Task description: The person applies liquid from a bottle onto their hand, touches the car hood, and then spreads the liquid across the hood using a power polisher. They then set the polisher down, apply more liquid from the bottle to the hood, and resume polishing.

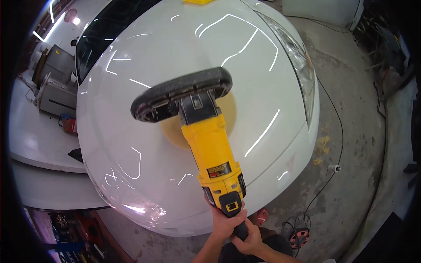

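A yellow and black car polisher reaches over the white car hood, its round tan pad low on the paint and partly hidden by the body. The thick black loop handle spans its front end, with no hand on it. My left hand is closed around the rear grip, by the black switch. Just behind it, nearer my body, my right hand wraps the end of the same grip.
A headlight edges the hood's right side. Along the concrete floor runs a black cord to a white connector, near an orange reel. A yellow object rests at the hood's far edge. Another white car panel stands left.
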{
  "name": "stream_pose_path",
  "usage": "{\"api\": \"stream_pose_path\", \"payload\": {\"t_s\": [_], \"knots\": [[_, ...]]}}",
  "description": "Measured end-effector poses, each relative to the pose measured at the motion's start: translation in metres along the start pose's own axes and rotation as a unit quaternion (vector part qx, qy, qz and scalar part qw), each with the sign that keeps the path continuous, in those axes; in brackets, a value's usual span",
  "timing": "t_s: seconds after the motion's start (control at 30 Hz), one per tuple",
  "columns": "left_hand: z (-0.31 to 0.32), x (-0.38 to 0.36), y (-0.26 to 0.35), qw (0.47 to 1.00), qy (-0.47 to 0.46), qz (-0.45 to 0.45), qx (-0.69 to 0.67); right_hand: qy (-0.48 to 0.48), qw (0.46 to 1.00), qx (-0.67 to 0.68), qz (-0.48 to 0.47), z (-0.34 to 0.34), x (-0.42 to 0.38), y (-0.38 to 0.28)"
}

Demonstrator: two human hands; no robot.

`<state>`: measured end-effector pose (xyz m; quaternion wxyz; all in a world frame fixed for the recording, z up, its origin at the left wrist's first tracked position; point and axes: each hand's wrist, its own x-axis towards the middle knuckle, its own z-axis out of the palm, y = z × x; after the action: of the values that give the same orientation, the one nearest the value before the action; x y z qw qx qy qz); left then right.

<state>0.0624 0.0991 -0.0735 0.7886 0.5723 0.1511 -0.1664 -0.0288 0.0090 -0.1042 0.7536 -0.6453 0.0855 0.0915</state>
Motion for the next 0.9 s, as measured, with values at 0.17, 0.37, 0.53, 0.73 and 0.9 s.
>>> {"api": "stream_pose_path", "payload": {"t_s": [0.17,0.37,0.53,0.73,0.9], "knots": [[-0.014,-0.046,-0.058,0.999,-0.022,-0.009,0.033,-0.003,1.0,-0.017,0.005,-0.011,-0.054,0.034],[-0.051,-0.096,-0.108,0.998,0.001,-0.021,0.063,0.051,0.998,-0.017,-0.034,0.013,-0.105,0.065],[-0.072,-0.11,-0.107,0.997,-0.006,-0.01,0.082,0.076,0.997,0.012,-0.029,0.044,-0.13,0.095],[-0.077,-0.08,-0.043,0.994,-0.039,-0.023,0.101,0.134,0.99,0.002,-0.044,0.075,-0.09,0.053],[-0.086,-0.021,0.043,0.982,-0.179,-0.025,-0.048,0.101,0.994,-0.017,-0.025,0.095,-0.024,-0.021]]}}
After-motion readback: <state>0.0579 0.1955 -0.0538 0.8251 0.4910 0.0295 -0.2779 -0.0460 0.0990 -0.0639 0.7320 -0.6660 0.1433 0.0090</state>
